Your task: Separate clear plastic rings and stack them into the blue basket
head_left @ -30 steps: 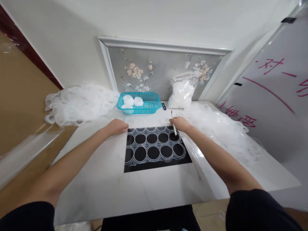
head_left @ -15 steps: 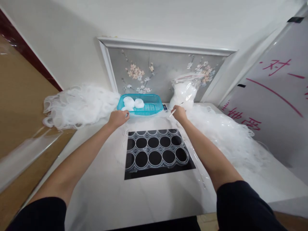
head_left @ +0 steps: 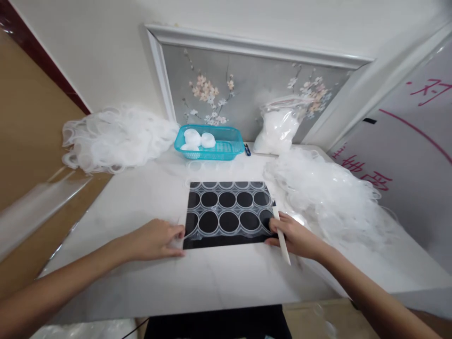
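Note:
A clear sheet with rows of round openings (head_left: 229,215) lies over a black rectangular mat (head_left: 226,241) on the white table (head_left: 219,273). My left hand (head_left: 158,239) is at the mat's left edge, its thumb and forefinger apart, near the sheet's lower left corner. At the right edge, my right hand (head_left: 294,235) is closed around a slim white tool (head_left: 282,240) with a dark tip. Its fingers also touch the sheet's right side.
Behind the mat stands a turquoise basket (head_left: 229,153) with several white round pieces. A clear bag of white material (head_left: 277,129) leans nearby. Translucent piles lie at left (head_left: 113,139) and right (head_left: 328,193). A small blue item (head_left: 247,150) is beside the basket.
Both hands have come from the back of the table to the mat's front sides. My left hand's fingers have opened. The view has shifted slightly, and the sheet now lies flatter towards the back.

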`<state>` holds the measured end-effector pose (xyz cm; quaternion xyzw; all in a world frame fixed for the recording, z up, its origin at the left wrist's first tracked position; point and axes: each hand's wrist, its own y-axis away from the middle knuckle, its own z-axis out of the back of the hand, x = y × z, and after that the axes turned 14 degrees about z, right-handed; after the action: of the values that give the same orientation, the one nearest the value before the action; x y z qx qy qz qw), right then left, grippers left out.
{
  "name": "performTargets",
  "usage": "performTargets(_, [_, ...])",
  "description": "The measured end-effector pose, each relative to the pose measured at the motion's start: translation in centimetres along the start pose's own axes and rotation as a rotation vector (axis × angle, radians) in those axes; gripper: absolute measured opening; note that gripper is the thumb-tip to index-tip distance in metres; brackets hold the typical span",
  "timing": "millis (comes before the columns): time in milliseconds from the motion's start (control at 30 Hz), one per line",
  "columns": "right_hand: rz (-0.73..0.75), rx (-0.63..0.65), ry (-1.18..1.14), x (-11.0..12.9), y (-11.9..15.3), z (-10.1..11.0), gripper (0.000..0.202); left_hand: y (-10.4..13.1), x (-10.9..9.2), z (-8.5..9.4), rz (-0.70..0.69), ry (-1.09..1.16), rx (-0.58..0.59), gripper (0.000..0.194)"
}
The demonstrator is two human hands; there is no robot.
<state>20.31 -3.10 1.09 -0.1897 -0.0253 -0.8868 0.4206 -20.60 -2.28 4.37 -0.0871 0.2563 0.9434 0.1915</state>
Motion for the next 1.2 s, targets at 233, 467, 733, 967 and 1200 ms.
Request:
performTargets(233, [-0.096,-0.263,-0.176,1.0,0.3,0.3,0.033,1.5,-1.0,2.9,0.019,0.166,-0.099,0.030])
performTargets(467, [-0.156,-0.609,0.074,1.6,-0.7,3.2,0.039,3.1,-1.8,4.4,0.034,0.299,-0.279,0.033])
performTargets(733, [-0.108,-0.655,0.211,3.2,-1.3,3.7,0.039,3.8,-2.3,4.1,0.061,0.323,-0.290,0.032])
performTargets(967, [-0.085,-0.656,0.179,4.1,0.4,3.8,0.039,5.4,-3.1,3.7,0.000,0.322,-0.136,0.031])
performTargets(1200, [-0.018,-0.581,0.072,6.1,2.4,5.1,0.037,6.9,-3.8,3.5,-0.072,0.445,0.050,0.036])
